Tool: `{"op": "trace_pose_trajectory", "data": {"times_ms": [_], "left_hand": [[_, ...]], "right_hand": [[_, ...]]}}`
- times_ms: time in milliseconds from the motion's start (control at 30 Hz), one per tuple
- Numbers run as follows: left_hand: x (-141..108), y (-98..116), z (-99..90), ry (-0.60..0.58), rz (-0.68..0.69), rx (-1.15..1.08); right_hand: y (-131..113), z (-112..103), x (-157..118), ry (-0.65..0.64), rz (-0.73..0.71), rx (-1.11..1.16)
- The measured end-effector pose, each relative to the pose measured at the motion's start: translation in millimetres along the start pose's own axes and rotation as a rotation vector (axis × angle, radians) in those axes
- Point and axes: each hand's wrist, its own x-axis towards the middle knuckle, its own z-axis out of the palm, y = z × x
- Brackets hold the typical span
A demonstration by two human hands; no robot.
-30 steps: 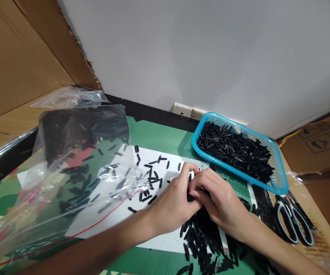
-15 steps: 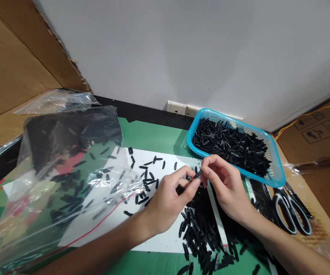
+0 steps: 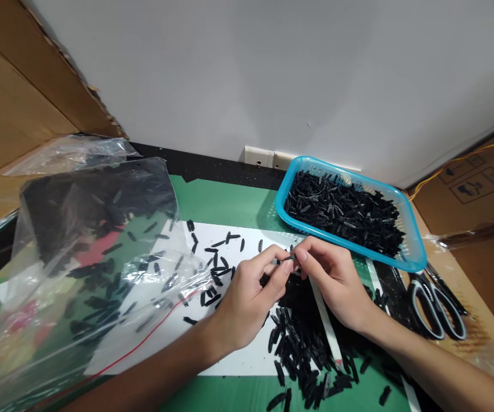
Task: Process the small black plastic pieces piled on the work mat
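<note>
My left hand (image 3: 251,292) is closed, with a small black piece (image 3: 290,258) pinched between its thumb and fingertips. The fingertips of my right hand (image 3: 333,280) are pressed together on the other end of that piece, so the hands nearly touch. Below them, a heap of black pieces (image 3: 301,349) spreads over the edge of a white sheet (image 3: 234,357) and the green surface. More black pieces lie scattered on the sheet left of my hands. Behind my right hand stands a blue basket (image 3: 416,240) filled with similar pieces.
A clear zip bag (image 3: 96,274) with black pieces covers the left side. Scissors (image 3: 438,309) lie at the right, near a cardboard box (image 3: 470,189). Another clear bag (image 3: 75,153) lies at the back left. A white socket strip (image 3: 258,157) runs along the wall.
Both hands have stayed close together, and the piece between them has turned to lie flatter. The whole view has shifted slightly.
</note>
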Motion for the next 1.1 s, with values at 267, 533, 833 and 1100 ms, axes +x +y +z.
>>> {"op": "trace_pose_trajectory", "data": {"times_ms": [267, 533, 833, 1100], "left_hand": [[-2.1, -0.8, -1.0, 0.026, 0.016, 0.158], [-3.3, -2.3, -1.4, 0.04, 0.022, 0.167], [-3.1, -1.6, -1.2, 0.051, 0.013, 0.136], [-5.0, -2.5, 1.1, 0.062, 0.06, 0.036]], "right_hand": [[-3.0, -2.4, 1.5, -0.038, 0.001, -0.068], [-4.2, -2.9, 0.3, -0.096, -0.019, -0.082], [-3.5, -3.4, 1.3, -0.129, -0.05, -0.086], [-16.0, -34.8, 11.9, -0.021, -0.375, -0.518]]}}
